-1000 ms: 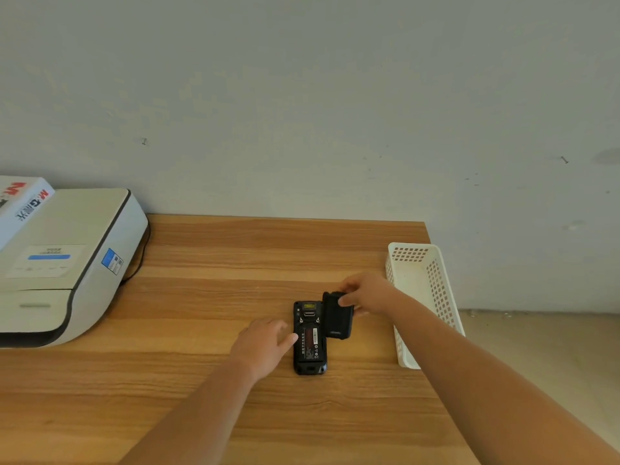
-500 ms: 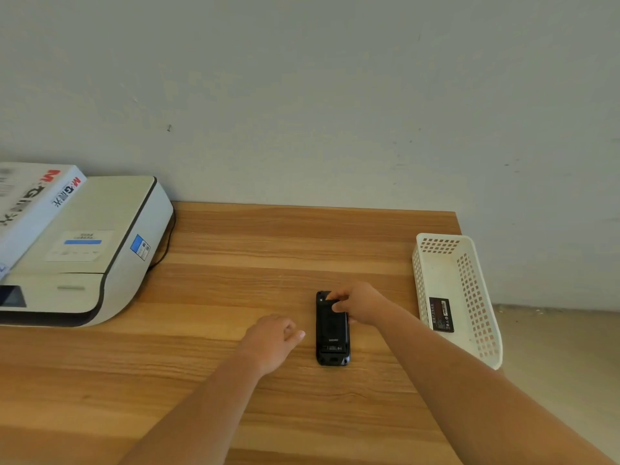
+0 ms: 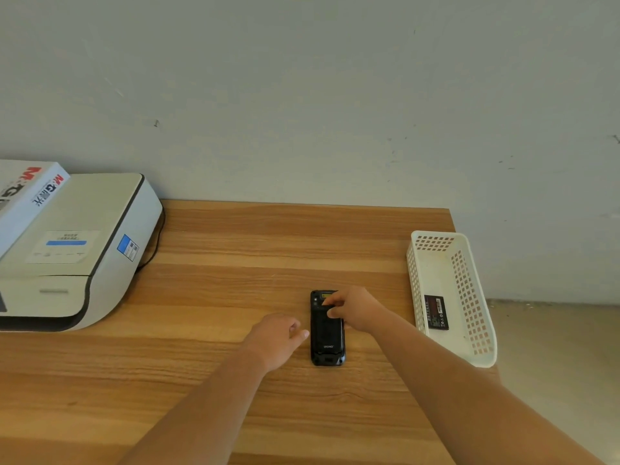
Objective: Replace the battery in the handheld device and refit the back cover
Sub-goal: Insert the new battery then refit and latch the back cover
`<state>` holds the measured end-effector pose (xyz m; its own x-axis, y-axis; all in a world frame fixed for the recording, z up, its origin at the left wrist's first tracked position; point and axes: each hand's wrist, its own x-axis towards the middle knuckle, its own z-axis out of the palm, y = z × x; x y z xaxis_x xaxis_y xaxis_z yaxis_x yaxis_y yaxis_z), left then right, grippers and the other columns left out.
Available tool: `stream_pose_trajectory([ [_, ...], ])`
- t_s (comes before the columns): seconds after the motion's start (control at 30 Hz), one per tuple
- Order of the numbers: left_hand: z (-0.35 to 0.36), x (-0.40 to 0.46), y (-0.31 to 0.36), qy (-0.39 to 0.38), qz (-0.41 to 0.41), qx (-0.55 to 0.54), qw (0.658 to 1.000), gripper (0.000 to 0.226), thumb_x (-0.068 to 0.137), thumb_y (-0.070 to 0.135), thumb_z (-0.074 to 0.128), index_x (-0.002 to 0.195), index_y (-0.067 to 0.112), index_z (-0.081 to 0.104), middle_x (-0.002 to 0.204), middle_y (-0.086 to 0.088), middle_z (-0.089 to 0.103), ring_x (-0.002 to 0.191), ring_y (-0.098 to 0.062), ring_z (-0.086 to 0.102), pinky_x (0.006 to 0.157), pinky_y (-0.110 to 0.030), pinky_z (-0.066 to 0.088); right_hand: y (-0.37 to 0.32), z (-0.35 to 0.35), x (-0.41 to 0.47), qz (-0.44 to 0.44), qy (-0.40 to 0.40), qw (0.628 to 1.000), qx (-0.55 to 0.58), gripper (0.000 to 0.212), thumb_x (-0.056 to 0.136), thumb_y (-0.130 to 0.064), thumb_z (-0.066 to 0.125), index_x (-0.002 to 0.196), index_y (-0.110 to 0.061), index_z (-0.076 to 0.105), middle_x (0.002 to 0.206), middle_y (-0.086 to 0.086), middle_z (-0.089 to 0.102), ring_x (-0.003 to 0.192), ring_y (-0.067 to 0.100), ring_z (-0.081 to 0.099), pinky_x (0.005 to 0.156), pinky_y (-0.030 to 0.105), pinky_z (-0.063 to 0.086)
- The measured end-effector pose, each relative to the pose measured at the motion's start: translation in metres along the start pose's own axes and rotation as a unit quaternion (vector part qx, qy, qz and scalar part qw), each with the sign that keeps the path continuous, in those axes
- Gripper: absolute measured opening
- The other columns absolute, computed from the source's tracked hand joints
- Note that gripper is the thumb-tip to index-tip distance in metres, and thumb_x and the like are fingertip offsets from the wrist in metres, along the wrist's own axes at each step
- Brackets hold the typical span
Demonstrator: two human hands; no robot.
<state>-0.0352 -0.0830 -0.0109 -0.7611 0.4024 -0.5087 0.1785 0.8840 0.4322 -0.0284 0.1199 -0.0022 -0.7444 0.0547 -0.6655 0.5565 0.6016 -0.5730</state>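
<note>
The handheld device [image 3: 327,330] is lying face down, long axis running away from the person, on the wooden table [image 3: 235,256] roughly between the two hands, with the back cover [image 3: 327,332] already sitting on it. Looks like a chunky rugged-type unit — hard plastic shell, stiff, probably got some heft, so it shouldn't skate around much on the wood. The right hand [image 3: 354,312] is curled over the far end, fingertips pinched in narrow and pressing on the cover's top edge near the little window there; it's not gripping the whole body, just pushing down. The left hand [image 3: 278,337] rests on the table with fingers loosely bunched, one fingertip just about touching the device's left side, likely bracing it. If I were doing it, I'd hold the long sides and press along the cover's edges rather than the middle — those clips are the fragile bit, and I can't tell from here whether they've all seated. A spare battery [image 3: 436,312] is lying flat in the white basket [image 3: 476,350] off to the right, well apart from the device.
</note>
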Motion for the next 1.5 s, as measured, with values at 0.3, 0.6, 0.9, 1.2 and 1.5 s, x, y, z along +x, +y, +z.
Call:
stream_pose_trajectory([
  [0.3,0.004,0.002,0.007,-0.011,0.002,0.004,1.000,0.034,0.096,0.051,0.049,0.116,0.027,0.062,0.111,0.009,0.060,0.100,-0.007,0.056,0.090,-0.029,0.049,0.004,0.002,-0.004,-0.025,0.016,0.999,-0.030,0.034,0.092,-0.018,0.065,0.125,-0.023,0.063,0.125,0.005,0.062,0.097,0.017,0.065,0.089,0.035,0.056],
  [0.6,0.008,0.003,0.011,-0.014,0.004,0.008,1.000,0.032,0.096,0.049,0.049,0.111,0.025,0.063,0.106,0.007,0.061,0.097,-0.009,0.057,0.085,-0.028,0.049,0.006,0.005,-0.008,-0.039,0.025,0.997,-0.069,0.036,0.094,-0.022,0.061,0.130,-0.026,0.061,0.134,0.004,0.057,0.110,0.018,0.059,0.093,0.033,0.053],
  [0.9,0.013,0.005,0.016,-0.012,0.005,0.016,1.000,0.030,0.094,0.050,0.050,0.102,0.026,0.065,0.097,0.008,0.060,0.091,-0.010,0.057,0.085,-0.034,0.051,0.008,0.010,-0.007,-0.048,0.028,0.992,-0.115,0.038,0.096,-0.027,0.058,0.134,-0.029,0.057,0.137,0.005,0.054,0.113,0.020,0.058,0.091,0.032,0.052],
  [1.2,0.017,0.006,0.020,-0.016,0.004,0.019,1.000,0.028,0.095,0.045,0.054,0.106,0.023,0.066,0.100,0.006,0.062,0.092,-0.011,0.059,0.085,-0.032,0.051,0.018,0.021,-0.009,-0.075,0.057,0.989,-0.116,0.037,0.097,-0.027,0.057,0.134,-0.025,0.057,0.130,0.000,0.050,0.116,0.018,0.051,0.096,0.030,0.047],
  [1.5,0.021,0.005,0.018,-0.016,0.008,0.031,0.999,0.032,0.095,0.041,0.056,0.120,0.022,0.063,0.116,0.004,0.062,0.104,-0.013,0.057,0.093,-0.032,0.049,0.021,0.026,-0.009,-0.082,0.068,0.986,-0.130,0.040,0.097,-0.026,0.057,0.137,-0.025,0.054,0.134,-0.001,0.048,0.122,0.018,0.046,0.102,0.031,0.042],
])
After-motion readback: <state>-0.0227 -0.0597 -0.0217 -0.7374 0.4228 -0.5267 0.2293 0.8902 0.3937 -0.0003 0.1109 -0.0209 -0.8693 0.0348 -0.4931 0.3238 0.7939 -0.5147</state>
